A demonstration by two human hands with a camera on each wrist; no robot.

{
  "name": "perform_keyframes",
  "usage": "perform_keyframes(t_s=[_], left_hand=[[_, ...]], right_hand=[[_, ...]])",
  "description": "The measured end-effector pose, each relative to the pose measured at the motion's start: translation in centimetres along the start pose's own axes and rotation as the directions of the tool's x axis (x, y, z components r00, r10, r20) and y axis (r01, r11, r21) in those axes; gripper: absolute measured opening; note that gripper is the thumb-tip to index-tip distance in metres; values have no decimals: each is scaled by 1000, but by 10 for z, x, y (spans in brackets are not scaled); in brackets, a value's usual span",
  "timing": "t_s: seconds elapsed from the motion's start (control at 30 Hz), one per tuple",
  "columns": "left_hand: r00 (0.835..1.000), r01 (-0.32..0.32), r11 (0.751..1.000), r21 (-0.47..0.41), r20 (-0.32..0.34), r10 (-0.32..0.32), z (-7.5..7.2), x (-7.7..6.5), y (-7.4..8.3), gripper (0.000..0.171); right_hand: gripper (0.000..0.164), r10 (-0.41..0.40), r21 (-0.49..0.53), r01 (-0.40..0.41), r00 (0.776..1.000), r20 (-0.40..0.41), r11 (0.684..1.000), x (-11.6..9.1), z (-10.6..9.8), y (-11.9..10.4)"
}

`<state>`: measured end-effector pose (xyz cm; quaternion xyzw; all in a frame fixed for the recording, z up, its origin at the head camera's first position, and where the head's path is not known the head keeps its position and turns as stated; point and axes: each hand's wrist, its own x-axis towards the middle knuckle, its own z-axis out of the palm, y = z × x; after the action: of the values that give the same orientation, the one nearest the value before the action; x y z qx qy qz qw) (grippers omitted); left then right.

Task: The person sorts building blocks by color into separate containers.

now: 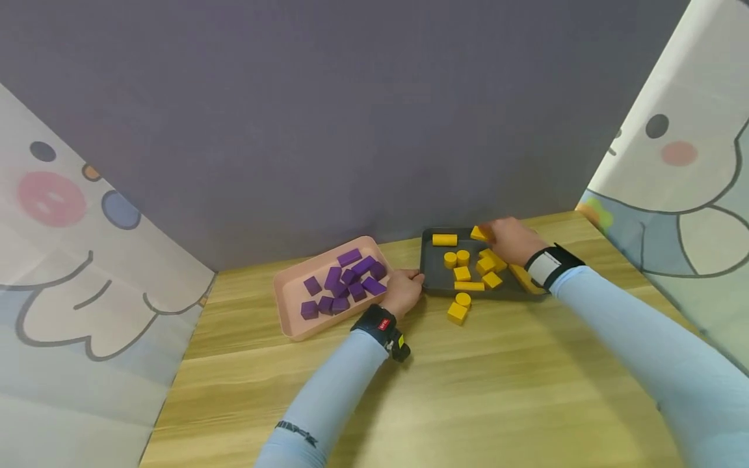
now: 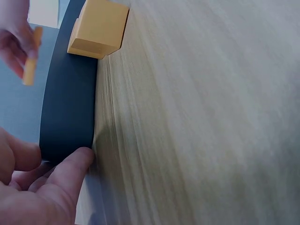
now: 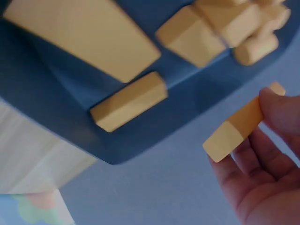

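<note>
A dark grey tray holds several yellow blocks, among them cylinders, cubes and a large flat piece. My left hand is at the tray's near left corner; in the left wrist view its thumb and fingers pinch the corner wall. Over the far side of the tray, my right hand pinches a yellow rectangular block between thumb and fingers. The right wrist view shows that block held apart from the tray's rim, with a bar-shaped yellow block lying inside.
A pink tray with several purple blocks stands to the left, close to my left hand. On the wooden table, a yellow cube and a yellow cylinder sit at the dark tray's front edge. A grey wall rises behind.
</note>
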<state>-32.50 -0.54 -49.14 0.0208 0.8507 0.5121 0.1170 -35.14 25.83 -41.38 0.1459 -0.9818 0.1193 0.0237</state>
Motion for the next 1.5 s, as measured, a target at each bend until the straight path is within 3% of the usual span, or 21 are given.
perform_keyframes(t_s=[0.3, 0.7, 1.0, 1.27, 1.5], left_hand=[[1000, -8, 1000, 12, 3, 8, 10, -5, 2, 40], [1000, -23, 1000, -3, -12, 23, 6, -8, 10, 40], [1000, -27, 999, -27, -16, 27, 5, -5, 6, 38], [1000, -11, 1000, -15, -28, 11, 5, -1, 5, 39], [1000, 3, 1000, -20, -30, -4, 4, 2, 1, 37]], right_hand=[[42, 84, -7, -83, 993, 81, 997, 12, 15, 16], [46, 121, -30, -119, 990, 72, 992, 17, 12, 18], [46, 108, -26, -107, 994, 32, 994, 19, 18, 24], [39, 34, -32, -35, 999, -42, 999, 12, 20, 13], [49, -130, -53, 125, 985, -112, 991, -17, 31, -20]])
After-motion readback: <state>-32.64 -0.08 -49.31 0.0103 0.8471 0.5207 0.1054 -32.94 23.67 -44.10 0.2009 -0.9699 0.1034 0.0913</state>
